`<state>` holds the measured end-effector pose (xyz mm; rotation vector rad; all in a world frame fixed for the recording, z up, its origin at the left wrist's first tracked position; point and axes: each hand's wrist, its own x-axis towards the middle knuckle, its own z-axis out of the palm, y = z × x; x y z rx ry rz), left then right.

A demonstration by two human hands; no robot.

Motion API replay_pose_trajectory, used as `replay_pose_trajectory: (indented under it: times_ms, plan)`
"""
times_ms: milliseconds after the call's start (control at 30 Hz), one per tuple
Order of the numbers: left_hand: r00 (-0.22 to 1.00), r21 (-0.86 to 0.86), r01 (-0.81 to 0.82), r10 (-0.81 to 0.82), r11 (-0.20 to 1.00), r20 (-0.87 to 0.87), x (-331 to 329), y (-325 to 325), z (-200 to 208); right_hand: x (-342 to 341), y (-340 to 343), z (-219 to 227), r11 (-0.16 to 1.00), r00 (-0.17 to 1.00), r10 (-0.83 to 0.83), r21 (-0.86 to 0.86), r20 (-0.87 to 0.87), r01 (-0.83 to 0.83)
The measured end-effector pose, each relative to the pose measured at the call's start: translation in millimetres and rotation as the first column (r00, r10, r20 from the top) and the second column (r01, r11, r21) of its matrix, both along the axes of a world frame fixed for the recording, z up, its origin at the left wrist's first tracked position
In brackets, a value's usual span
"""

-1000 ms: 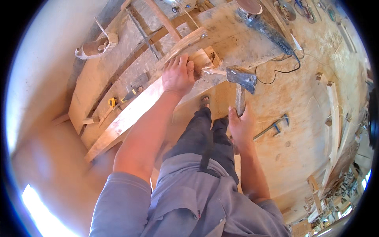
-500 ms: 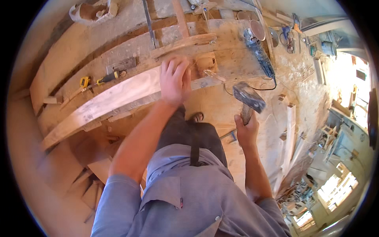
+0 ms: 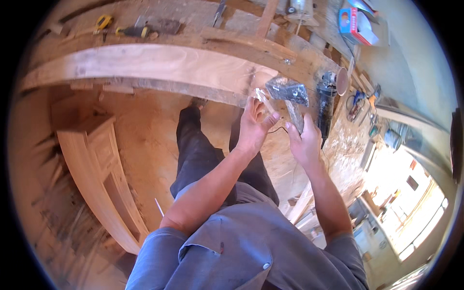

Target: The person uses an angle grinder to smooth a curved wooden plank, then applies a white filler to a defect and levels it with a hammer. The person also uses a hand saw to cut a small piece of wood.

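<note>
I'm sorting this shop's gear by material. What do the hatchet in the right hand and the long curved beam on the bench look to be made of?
The hatchet: its head looks like dull grey metal, probably steel, mottled and unpolished; the handle seems pale wood, though motion blur leaves that open. The curved beam: bare, unfinished wood, with light tan faces showing grain streaks and no varnish sheen.

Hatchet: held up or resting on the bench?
Held up. The right hand grips the hatchet by its handle, head raised; left hand alongside.

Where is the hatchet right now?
In the head view, the hatchet is right of centre, its handle gripped in the right hand, its dark head raised before the curved wooden beam, beside the left hand.
</note>
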<state>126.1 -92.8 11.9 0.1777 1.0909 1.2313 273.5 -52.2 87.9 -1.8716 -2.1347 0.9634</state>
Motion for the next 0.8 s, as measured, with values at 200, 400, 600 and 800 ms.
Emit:
replay_pose_trajectory:
  times_ms: [200,400,600,800]
  plan:
    - [0.939,-0.007,-0.338,0.338,0.941,0.063,30,-6,-5,0,39,-19,0.918,0.922,0.376,0.099,0.09,-0.384]
    - [0.904,-0.01,-0.426,0.425,0.905,-0.056,44,-6,-9,5,47,-18,0.904,0.909,0.416,0.115,-0.009,-0.412]
    - [0.889,0.018,-0.45,0.449,0.893,-0.083,46,-6,-11,2,54,-20,0.877,0.869,0.475,0.006,0.142,-0.48]
    - [0.894,0.003,-0.437,0.435,0.899,-0.106,45,-7,-12,-6,47,-9,0.901,0.908,0.418,0.127,-0.004,-0.415]
